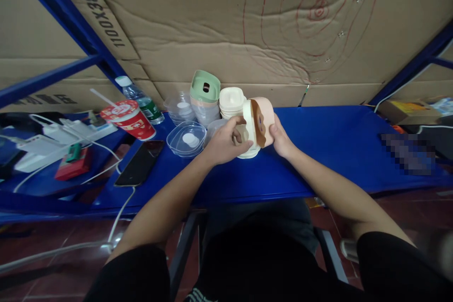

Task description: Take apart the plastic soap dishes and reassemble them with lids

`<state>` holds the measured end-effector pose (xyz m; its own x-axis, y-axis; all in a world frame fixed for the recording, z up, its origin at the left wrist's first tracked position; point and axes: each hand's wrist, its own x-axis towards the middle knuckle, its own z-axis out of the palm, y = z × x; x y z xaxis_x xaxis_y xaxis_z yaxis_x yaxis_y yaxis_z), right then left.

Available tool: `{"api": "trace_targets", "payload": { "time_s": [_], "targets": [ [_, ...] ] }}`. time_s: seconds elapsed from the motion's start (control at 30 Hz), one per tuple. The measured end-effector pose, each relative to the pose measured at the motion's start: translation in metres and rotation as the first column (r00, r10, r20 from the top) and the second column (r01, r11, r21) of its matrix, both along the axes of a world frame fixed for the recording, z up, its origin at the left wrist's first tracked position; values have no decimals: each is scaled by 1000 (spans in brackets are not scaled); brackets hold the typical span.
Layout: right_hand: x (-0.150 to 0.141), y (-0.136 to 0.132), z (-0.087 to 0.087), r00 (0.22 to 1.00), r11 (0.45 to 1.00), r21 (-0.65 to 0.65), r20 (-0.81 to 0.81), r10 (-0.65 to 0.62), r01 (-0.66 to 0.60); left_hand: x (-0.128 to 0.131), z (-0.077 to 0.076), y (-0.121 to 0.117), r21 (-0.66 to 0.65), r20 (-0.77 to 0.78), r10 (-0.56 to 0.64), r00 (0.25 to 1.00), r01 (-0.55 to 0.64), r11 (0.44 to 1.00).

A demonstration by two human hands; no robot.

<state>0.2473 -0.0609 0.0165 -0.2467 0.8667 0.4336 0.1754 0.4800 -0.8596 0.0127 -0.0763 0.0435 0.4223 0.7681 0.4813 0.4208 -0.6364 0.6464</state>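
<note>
Above the table's front half, my right hand [282,139] grips a pink rounded plastic cover [268,115] from its right side. A brown wavy-edged piece [258,125] lies along the cover's left face. Fingers curled, my left hand [224,144] holds a cream plastic piece [248,120] upright against the brown one; whether they are joined I cannot tell. Just behind stands a stack of cream lids [231,96]. To its left, a green lid with a dark slot [205,86] tops a stack of pink and clear parts. Clear plastic bowls [186,139] sit left of my left hand, one partly hidden behind it.
On the blue table [318,151], a black phone [139,163] lies at the left with a cable. Beyond it stand a red paper cup with a straw [132,122] and a water bottle [143,101]. Power strips [46,148] lie far left. Cardboard [198,19] walls the back.
</note>
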Motion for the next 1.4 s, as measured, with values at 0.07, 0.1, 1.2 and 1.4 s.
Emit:
{"api": "trace_targets", "payload": {
  "time_s": [0.07, 0.1, 1.2, 1.4],
  "targets": [
    [2, 5, -3, 999, 999, -6, 7, -41, 41, 2, -1, 1, -74, 106, -17, 994, 25, 997],
    [2, 6, -3, 998, 998, -13, 13, -63, 63, 3, -2, 2, -114, 163, -19, 986, 38, 993],
    [17, 34, -16, 977, 946, -259, -38, -210, 193, 20, -19, 2, 254, -671, -5, 741, 236, 938],
    [14, 32, -15, 977, 960, -187, -20, -214, 207, 22, -21, 0, 292, -714, 35, 700, 251, 923]
  ]
}}
